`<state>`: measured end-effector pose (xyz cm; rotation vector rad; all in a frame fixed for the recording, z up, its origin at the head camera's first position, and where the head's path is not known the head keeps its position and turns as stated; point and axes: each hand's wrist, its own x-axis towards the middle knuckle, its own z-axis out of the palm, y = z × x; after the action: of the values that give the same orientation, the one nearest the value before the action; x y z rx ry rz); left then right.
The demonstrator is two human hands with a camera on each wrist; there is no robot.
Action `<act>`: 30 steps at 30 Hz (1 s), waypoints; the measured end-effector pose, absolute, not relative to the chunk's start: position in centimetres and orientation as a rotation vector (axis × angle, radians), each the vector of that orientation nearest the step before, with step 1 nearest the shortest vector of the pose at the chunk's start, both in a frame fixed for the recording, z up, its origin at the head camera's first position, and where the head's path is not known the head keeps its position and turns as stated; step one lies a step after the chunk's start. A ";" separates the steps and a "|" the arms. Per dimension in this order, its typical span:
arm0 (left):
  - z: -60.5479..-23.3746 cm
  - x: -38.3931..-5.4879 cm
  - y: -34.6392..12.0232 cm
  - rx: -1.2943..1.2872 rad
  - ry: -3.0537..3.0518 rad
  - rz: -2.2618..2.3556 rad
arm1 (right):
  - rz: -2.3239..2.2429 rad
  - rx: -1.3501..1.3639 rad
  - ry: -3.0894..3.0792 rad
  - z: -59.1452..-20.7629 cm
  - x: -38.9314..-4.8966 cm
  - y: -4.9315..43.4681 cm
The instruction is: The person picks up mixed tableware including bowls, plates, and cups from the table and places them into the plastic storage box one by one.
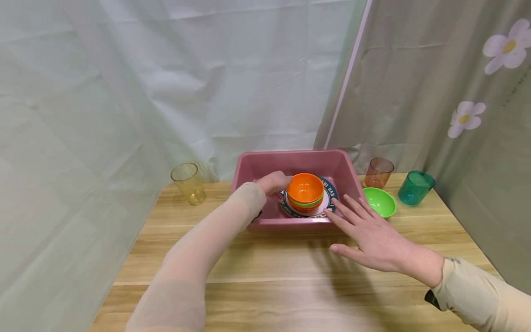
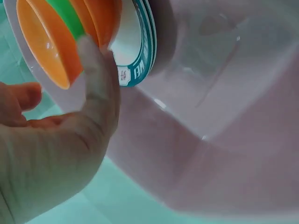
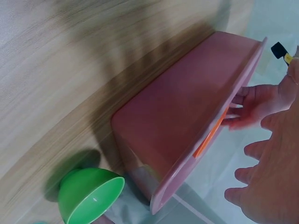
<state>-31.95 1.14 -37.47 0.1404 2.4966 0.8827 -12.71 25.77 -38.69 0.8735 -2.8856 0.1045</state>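
Observation:
A stack of small bowls [image 1: 305, 190], orange with a green one between, sits on white plates [image 2: 150, 51] with a dark teal lettered rim, inside a pink basin [image 1: 290, 224]. My left hand [image 1: 274, 182] reaches over the basin's left side to the stack. In the left wrist view, its extended fingers [image 2: 96, 74] lie beside the bowls and its thumb stands apart from the rim; contact is unclear. My right hand [image 1: 371, 237] hovers with spread fingers near the basin's front right corner, holding nothing. A green bowl [image 1: 380, 203] stands on the table just beyond it.
A yellow clear cup [image 1: 189, 183] stands left of the basin. To the right are a reddish-brown clear cup [image 1: 379, 174] and a teal cup [image 1: 415, 188]. Pale curtains [image 1: 249, 83] hang behind and beside the wooden table [image 1: 269, 286].

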 end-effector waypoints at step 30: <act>-36.3 -23.1 -4.9 1.200 3.068 -0.048 | 0.143 0.773 -2.910 -38.2 -13.2 26.8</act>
<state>-23.13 -4.94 -36.27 1.1998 3.0682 -0.0476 -13.17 26.76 -38.16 0.7726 -2.9097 0.1429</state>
